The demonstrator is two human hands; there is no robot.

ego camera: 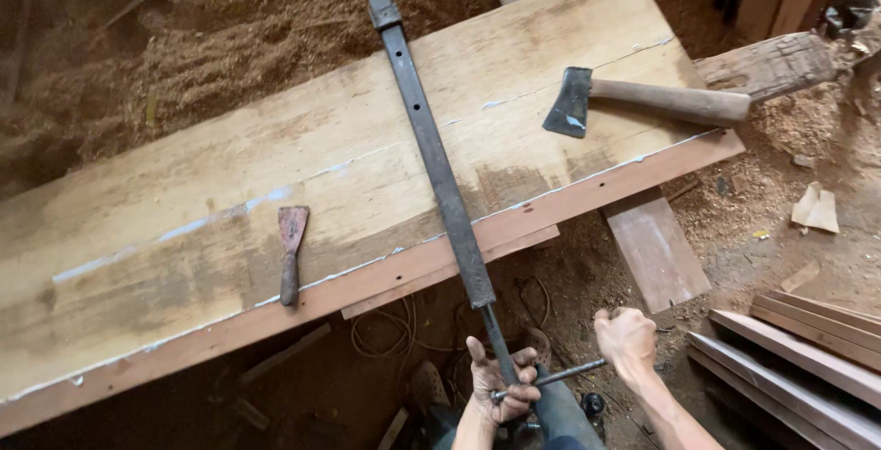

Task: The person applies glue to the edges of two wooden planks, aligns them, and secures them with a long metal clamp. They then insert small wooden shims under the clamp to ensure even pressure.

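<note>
Two bare hands work below the near edge of our worktop, a wide glued plank panel. Our left hand has its grip wrapped around the screw end of a long steel bar clamp lying across the panel. Our right hand is fisted on the clamp's crank handle. On the panel, a scraper lies near the front edge and a hatchet near the right end.

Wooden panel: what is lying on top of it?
On the wooden panel lie a long metal bar clamp running across it, a hatchet at the right and a scraper near the front edge. Supports beneath are mostly covered.
</note>
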